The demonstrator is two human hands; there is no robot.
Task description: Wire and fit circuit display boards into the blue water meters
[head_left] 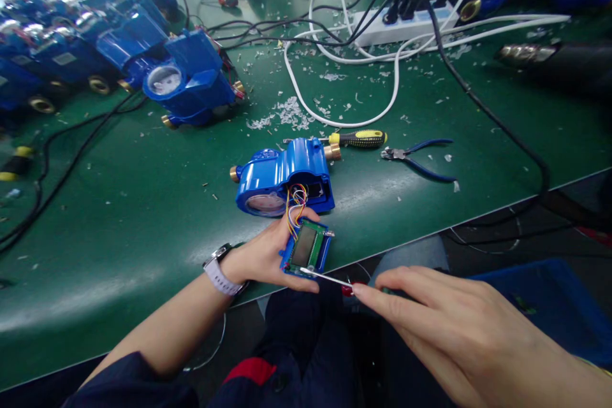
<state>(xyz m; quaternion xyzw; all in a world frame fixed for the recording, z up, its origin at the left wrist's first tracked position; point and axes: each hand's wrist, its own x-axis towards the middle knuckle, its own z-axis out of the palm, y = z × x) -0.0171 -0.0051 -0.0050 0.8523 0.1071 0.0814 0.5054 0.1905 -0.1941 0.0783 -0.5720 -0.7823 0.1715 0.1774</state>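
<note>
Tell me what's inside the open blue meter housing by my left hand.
A dark rectangular part and coloured wires show inside the blue meter housing; the wires lead out to the circuit board held in your left hand. Whatever lies deeper is covered and cannot be seen.

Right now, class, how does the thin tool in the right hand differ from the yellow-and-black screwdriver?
The thin tool is held in the right hand; the yellow-and-black screwdriver lies on the green table. The thin tool's tip is at the circuit board; the screwdriver's tip points away from it. The tool's handle is mostly hidden; the screwdriver's shows fully. Both have slim metal shafts.
</note>
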